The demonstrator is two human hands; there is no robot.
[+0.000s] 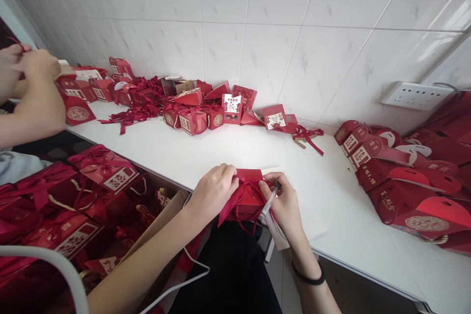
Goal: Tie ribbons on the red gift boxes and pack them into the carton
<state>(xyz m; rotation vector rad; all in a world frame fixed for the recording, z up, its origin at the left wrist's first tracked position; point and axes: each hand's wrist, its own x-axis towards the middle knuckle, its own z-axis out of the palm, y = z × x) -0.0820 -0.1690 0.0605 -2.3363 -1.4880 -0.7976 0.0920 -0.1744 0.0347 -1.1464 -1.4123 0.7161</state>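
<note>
Red ribbon (232, 200) is crossing the box (250, 174) at the table (147, 140) edge; fingers of your left hand (216, 184) and right hand (281, 201) are pinching it, the right also holding a pen (270, 201). Its bow is looking formed, tightness unverifiable. Bowed boxes (106, 169) are lying lower left, apparently unribboned boxes (405, 191) right.

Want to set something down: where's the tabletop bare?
Bare tabletop lies between the paper by the right hand and the boxes at right, and between the left hand and the wall-side box row. Crowded: right end; left, heaped with ribbons.

Ribbon (231, 202) on box (251, 198) (pen (268, 203) right)
</note>
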